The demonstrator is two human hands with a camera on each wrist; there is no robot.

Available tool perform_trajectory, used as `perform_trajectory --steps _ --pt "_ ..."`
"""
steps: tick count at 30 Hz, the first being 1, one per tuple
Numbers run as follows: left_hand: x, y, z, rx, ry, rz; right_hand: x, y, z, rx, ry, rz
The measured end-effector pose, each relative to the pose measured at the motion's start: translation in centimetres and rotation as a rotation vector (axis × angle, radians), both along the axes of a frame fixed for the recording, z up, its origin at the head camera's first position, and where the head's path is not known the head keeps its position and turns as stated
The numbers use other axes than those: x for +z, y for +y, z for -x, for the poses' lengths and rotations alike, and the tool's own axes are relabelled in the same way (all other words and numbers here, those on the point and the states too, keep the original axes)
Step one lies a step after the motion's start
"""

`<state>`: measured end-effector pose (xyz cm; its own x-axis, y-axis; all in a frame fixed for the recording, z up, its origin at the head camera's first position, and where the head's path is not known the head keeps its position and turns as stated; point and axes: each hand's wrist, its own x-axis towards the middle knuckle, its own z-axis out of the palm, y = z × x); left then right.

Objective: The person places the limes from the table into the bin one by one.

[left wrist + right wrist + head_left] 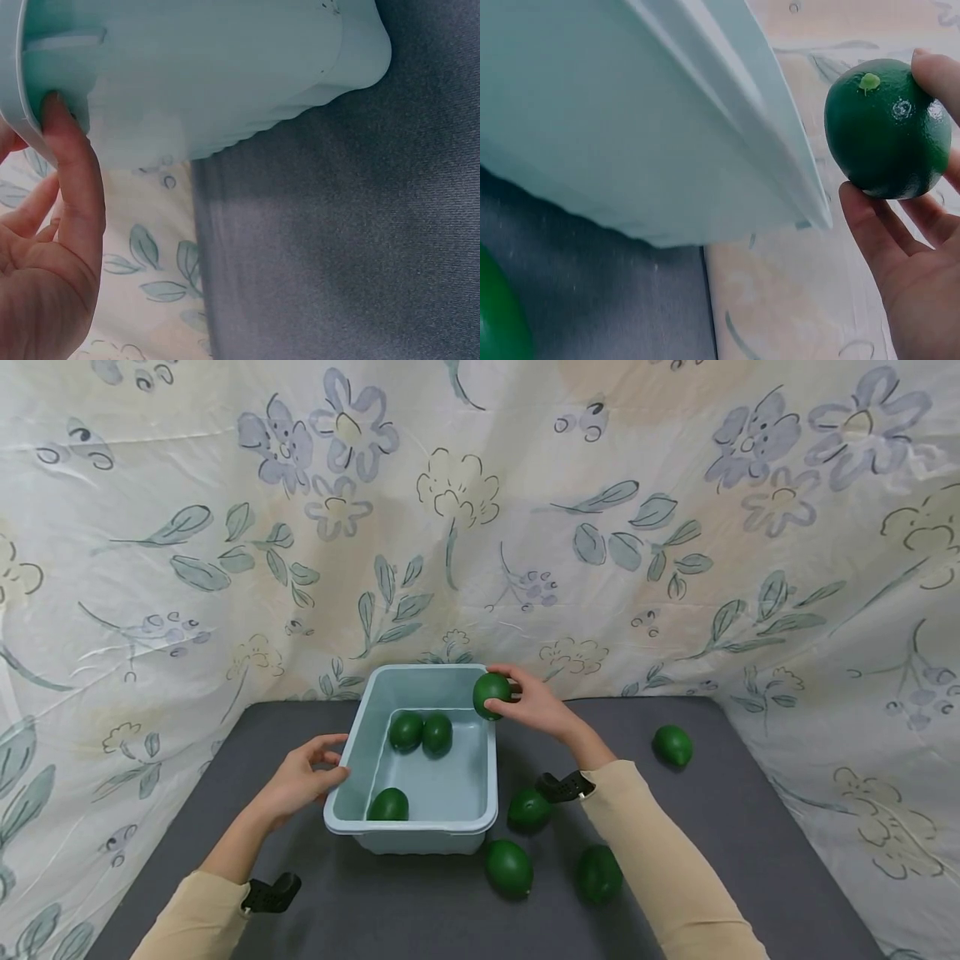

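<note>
My right hand holds a green lime between thumb and fingers, above the right rim of a pale blue plastic bin. In the right wrist view the lime shows a light green stem spot, with the fingertips against its side and underside. My left hand grips the bin's left rim; in the left wrist view a digit of this hand hooks under the lip against the outer wall. Inside the bin, two limes sit side by side towards the back and one lime lies at the front left.
Just right of the bin lie a lime and another lime, with a third lime beside the right forearm. One more lime sits at the far right of the dark grey table. A floral cloth hangs behind.
</note>
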<state>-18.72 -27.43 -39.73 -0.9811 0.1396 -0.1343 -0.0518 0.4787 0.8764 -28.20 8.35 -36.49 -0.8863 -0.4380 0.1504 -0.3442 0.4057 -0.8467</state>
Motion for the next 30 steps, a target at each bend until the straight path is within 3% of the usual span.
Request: perform_trajectory --steps 30 --pt "0.6 0.4 -0.1 0.009 -0.008 0.012 0.7 -6.7 -0.4 0.100 0.005 0.017"
